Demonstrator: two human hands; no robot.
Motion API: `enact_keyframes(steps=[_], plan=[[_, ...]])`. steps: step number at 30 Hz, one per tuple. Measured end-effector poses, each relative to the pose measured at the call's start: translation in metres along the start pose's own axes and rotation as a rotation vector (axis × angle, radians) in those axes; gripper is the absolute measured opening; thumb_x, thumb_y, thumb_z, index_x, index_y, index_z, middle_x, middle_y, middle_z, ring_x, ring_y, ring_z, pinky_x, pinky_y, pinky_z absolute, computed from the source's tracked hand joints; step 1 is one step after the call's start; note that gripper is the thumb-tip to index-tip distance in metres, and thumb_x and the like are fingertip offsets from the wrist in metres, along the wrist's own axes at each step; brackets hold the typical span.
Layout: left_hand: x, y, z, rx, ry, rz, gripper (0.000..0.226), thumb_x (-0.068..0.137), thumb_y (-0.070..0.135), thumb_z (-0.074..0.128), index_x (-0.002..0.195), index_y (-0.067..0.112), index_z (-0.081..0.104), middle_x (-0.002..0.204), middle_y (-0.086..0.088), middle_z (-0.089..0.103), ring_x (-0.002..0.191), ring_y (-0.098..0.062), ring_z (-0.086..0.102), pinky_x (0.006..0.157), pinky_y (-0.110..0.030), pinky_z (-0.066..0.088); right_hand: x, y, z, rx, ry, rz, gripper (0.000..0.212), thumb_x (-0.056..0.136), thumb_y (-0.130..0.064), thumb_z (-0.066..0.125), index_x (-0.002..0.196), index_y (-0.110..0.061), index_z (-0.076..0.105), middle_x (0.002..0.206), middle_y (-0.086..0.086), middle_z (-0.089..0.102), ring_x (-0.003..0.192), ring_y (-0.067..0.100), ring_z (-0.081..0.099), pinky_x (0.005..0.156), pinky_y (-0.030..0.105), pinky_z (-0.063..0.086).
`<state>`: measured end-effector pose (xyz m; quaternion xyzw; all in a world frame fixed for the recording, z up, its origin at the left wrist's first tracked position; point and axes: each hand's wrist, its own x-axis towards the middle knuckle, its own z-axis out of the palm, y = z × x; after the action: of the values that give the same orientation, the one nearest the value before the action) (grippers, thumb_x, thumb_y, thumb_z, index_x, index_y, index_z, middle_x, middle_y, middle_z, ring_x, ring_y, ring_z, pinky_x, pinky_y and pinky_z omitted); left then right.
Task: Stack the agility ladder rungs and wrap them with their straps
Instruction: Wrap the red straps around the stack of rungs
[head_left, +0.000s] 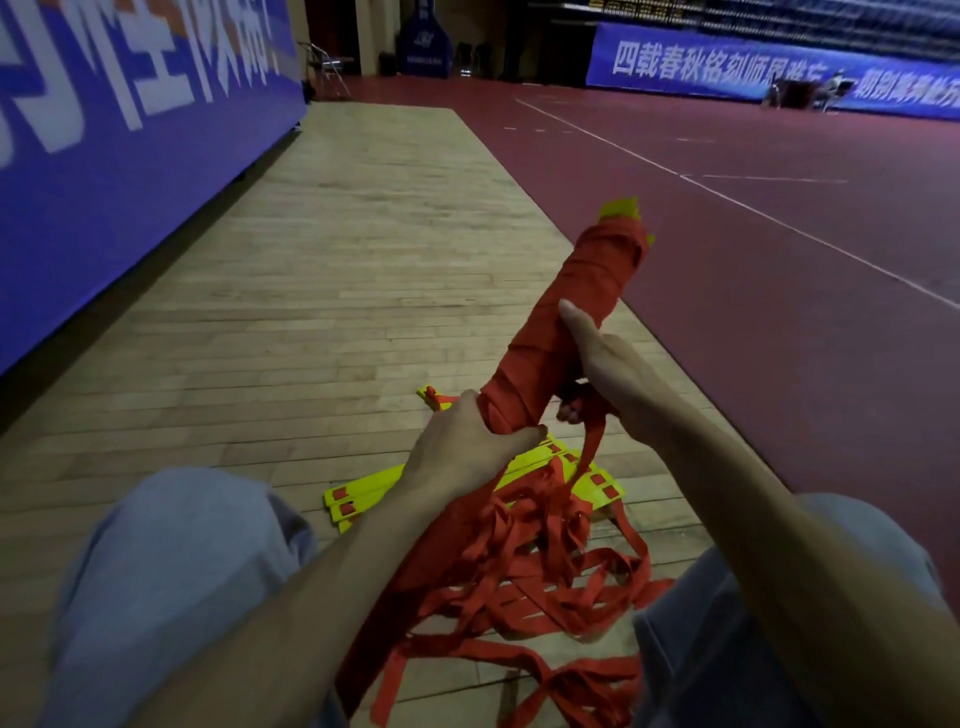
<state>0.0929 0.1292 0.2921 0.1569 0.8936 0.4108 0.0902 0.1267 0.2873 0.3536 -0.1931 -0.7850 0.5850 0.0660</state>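
Left hand (462, 447): clasps red-strap-wrapped yellow rung bundle (571, 306).
Right hand (608, 369): curled round loose red fabric strap (592, 441).
Blue banner (675, 85): white "四载春秋铭刻师恩".

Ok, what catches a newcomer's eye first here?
At centre, the left hand grips the near end of a long bundle wrapped in red fabric strap; the right hand holds the strap's tail. Below, loose red straps tangle over flat yellow plastic rungs on the wooden floor.

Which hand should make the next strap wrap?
Probably right. The right hand holds the strap beside the bundle; the left hand grips the bundle's lower end, steadying it.
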Motion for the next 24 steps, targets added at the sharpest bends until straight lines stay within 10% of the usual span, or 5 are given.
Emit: enact_keyframes(steps=[6, 10, 19, 24], plan=[[-0.007, -0.007, 0.003, 0.273, -0.008, 0.093, 0.075, 0.075, 0.066, 0.067, 0.118, 0.012, 0.038, 0.117, -0.012, 0.060, 0.110, -0.034, 0.060, 0.083, -0.041, 0.051, 0.002, 0.009, 0.017, 0.177, -0.040, 0.119, 0.065, 0.084, -0.068, 0.057, 0.089, -0.004, 0.065, 0.057, 0.004, 0.064, 0.046, 0.018, 0.062, 0.045, 0.025, 0.049], [-0.015, 0.002, 0.004, 0.269, -0.065, 0.139, 0.061, 0.088, 0.063, 0.049, 0.120, 0.013, 0.038, 0.115, -0.008, 0.051, 0.111, -0.033, 0.057, 0.080, -0.039, 0.043, 0.005, 0.015, 0.025, 0.103, 0.301, 0.060, 0.057, 0.074, -0.065, 0.068, 0.078, -0.008, 0.062, 0.064, 0.009, 0.063, 0.043, 0.020, 0.057, 0.038, 0.024, 0.039], [-0.019, 0.022, -0.029, -0.680, -0.370, 0.213, 0.058, 0.063, 0.022, 0.089, 0.110, 0.021, 0.055, 0.087, 0.004, 0.072, 0.075, -0.013, 0.070, 0.064, -0.026, 0.057, -0.001, -0.008, 0.007, 0.694, 0.111, -0.144, 0.043, 0.068, -0.050, 0.067, 0.087, -0.011, 0.067, 0.080, 0.008, 0.066, 0.071, 0.023, 0.065, 0.071, 0.039, 0.052], [-0.023, 0.023, -0.026, -0.786, -0.629, 0.044, 0.056, 0.066, 0.011, 0.075, 0.118, 0.014, 0.055, 0.092, -0.013, 0.070, 0.073, -0.026, 0.070, 0.064, -0.033, 0.057, -0.005, -0.011, 0.002, 0.636, 0.056, -0.278, 0.047, 0.061, -0.056, 0.068, 0.084, -0.015, 0.072, 0.081, 0.008, 0.073, 0.073, 0.022, 0.070, 0.069, 0.036, 0.056]])
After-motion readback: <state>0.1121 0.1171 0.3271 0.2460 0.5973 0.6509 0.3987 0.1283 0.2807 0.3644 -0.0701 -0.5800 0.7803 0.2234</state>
